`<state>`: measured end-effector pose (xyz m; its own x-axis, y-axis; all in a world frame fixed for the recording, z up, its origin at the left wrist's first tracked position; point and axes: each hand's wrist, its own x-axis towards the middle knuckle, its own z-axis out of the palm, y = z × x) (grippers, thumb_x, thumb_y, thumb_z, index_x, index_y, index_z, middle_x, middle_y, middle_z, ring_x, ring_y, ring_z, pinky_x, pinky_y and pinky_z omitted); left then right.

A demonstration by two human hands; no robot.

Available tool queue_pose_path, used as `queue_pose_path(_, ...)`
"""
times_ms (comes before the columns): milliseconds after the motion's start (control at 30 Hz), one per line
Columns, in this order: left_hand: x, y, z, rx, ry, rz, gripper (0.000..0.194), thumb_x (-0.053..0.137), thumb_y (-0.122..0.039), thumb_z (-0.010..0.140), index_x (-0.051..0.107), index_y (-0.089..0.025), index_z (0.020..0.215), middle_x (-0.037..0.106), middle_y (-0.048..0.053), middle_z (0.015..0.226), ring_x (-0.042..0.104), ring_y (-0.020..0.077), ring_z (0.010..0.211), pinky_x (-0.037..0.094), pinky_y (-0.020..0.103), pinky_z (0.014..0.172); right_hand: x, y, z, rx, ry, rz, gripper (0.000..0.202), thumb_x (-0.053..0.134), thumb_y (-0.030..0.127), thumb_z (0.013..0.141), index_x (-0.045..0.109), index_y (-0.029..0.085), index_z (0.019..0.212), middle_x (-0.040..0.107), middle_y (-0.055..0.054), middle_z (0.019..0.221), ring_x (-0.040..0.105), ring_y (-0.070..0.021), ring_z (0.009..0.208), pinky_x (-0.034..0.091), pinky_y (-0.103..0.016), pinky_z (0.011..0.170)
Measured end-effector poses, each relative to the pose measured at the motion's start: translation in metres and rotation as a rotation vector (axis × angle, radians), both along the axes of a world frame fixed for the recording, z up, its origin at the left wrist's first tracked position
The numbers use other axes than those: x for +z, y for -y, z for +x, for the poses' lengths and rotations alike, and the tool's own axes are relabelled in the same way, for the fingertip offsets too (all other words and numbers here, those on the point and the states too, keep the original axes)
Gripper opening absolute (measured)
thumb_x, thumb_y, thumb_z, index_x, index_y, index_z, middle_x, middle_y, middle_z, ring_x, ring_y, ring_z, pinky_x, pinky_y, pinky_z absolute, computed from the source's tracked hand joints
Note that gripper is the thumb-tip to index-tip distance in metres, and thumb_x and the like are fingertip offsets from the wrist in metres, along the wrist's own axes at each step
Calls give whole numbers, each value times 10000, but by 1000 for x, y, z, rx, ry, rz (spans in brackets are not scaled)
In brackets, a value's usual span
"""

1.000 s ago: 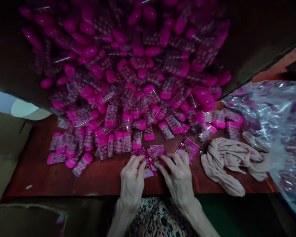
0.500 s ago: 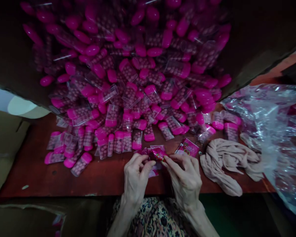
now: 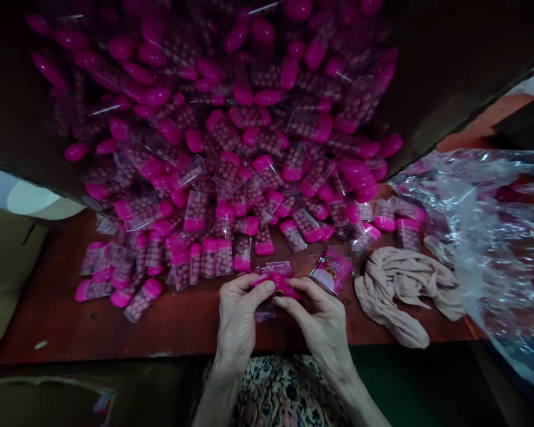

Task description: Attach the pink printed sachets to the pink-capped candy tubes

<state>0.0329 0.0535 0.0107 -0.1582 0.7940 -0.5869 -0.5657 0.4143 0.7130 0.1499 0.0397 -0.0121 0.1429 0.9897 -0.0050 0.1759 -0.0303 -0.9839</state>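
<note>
Close together at the table's front edge, my left hand (image 3: 240, 317) and my right hand (image 3: 323, 320) both pinch a small shiny pink packet (image 3: 276, 286). The fingers partly cover it. Behind and beneath it lie flat clear-and-pink wrappers (image 3: 278, 268). To the right of my right hand rests a pink printed packet stack (image 3: 333, 270). Beyond the hands is a large heap of clear containers with pink caps (image 3: 196, 212), filled with small round balls.
A crumpled beige cloth (image 3: 398, 290) lies right of the hands, beside a large clear plastic bag (image 3: 493, 237). Several capped containers (image 3: 143, 299) lie at the left on the red table (image 3: 182, 332). Dark walls flank the heap. A pale round object (image 3: 42, 200) is at far left.
Both hands have shifted slightly left in view. My right thumb has come inward under the packet, and my left thumb now lies over it. The whole view has moved a little.
</note>
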Motion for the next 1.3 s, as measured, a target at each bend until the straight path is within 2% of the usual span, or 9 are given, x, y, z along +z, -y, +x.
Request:
queue_pose_path(67, -1, 1, 1, 21, 12, 7, 129, 771, -162, 567, 693, -148, 669, 695, 1, 638, 596, 100, 563, 486, 224, 591, 2, -2, -3, -20, -59, -56, 101, 715, 271, 698, 669, 186, 730, 636, 18, 632, 590, -131, 569, 490, -228, 530)
queue_pose_path(200, -1, 1, 3, 54, 51, 48, 129, 765, -199, 593, 656, -136, 624, 653, -20, 592, 555, 76, 534, 470, 203, 569, 8, -5, -5, 16, -68, -57, 141, 659, 283, 748, 668, 171, 663, 618, 18, 566, 550, -111, 491, 446, -205, 457)
queue_pose_path(500, -4, 1, 3, 114, -115, 83, 130, 735, -235, 632, 646, -141, 621, 639, -29, 589, 532, 68, 536, 439, 192, 583, 11, -10, -7, 45, 345, 376, 138, 533, 168, 851, 661, 181, 799, 642, -21, 646, 587, -137, 567, 492, -245, 527)
queue_pose_path(600, -6, 3, 1, 116, -119, 100, 179, 728, -226, 654, 658, -156, 804, 683, -15, 680, 598, 94, 615, 470, 215, 643, 10, -12, -6, 51, 379, 408, 118, 550, 154, 842, 665, 174, 823, 645, -28, 645, 587, -144, 573, 489, -254, 533)
queue_pose_path(667, -8, 3, -3, 100, -172, 125, 259, 730, -217, 660, 633, -166, 895, 691, -11, 723, 616, 102, 645, 481, 215, 644, 10, -13, -5, 79, 411, 431, 117, 552, 143, 841, 664, 166, 815, 639, -27, 629, 584, -146, 566, 485, -254, 527)
queue_pose_path(800, -9, 3, -9, 53, -311, 173, 180, 729, -200, 665, 613, -158, 795, 661, -29, 663, 588, 75, 579, 474, 174, 591, 12, -15, -4, 132, 446, 460, 119, 543, 134, 851, 657, 161, 832, 643, -30, 642, 590, -144, 571, 489, -248, 527)
queue_pose_path(1000, -7, -1, -21, -35, -291, 236, 225, 728, -169, 663, 622, -176, 862, 685, -14, 751, 629, 93, 683, 496, 183, 647, 9, -17, -4, 173, 411, 459, 104, 563, 111, 839, 644, 164, 876, 661, -34, 695, 592, -138, 598, 499, -252, 549)
queue_pose_path(1133, -9, 0, -31, -174, -260, 234, 299, 727, -167, 668, 654, -165, 957, 706, 18, 801, 644, 120, 731, 508, 205, 671, 6, -17, -2, 166, 396, 437, 109, 581, 114, 830, 643, 164, 904, 654, -31, 702, 594, -136, 605, 504, -255, 559)
queue_pose_path(1300, -9, 1, -31, -198, -334, 196, 179, 734, -203, 658, 709, -179, 834, 718, 9, 759, 630, 113, 667, 498, 197, 639, 6, -18, 0, 182, 395, 401, 120, 599, 140, 826, 649, 177, 929, 667, -36, 727, 612, -142, 634, 511, -252, 570)
